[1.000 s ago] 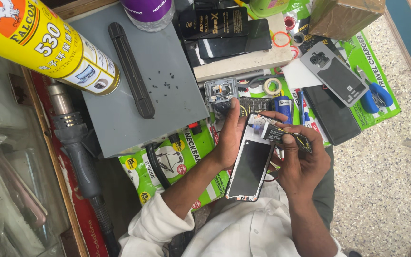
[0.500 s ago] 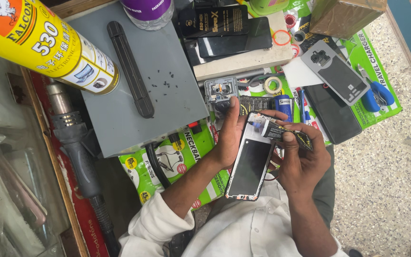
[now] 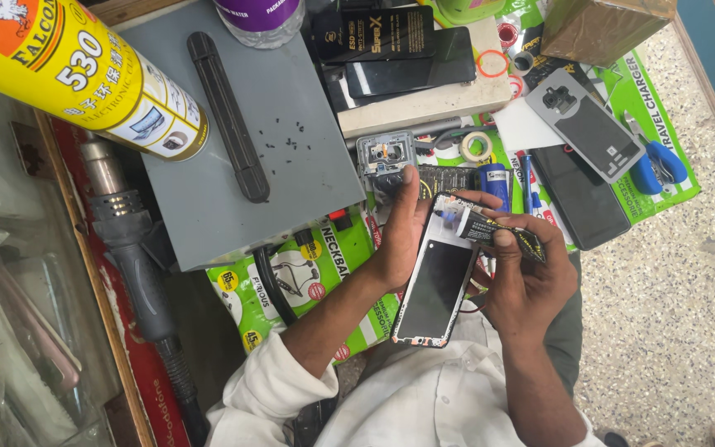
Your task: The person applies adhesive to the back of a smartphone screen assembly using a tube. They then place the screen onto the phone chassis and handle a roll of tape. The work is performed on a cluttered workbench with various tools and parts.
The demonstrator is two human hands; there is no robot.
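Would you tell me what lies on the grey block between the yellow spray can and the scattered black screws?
In the head view, a long black bar lies on the grey block between the yellow spray can and the black screws.

Both your hands are raised together in front of your chest.

Your left hand (image 3: 396, 236) stands upright with the palm turned toward the right, fingers stretched up and the thumb side wrapped along an edge it grips; its forearm runs down-left into a rolled white sleeve. Your right hand (image 3: 523, 277) sits just beside it, fingers curled inward, thumb and forefinger pinched shut near the top, wrist bent, forearm dropping toward your body.
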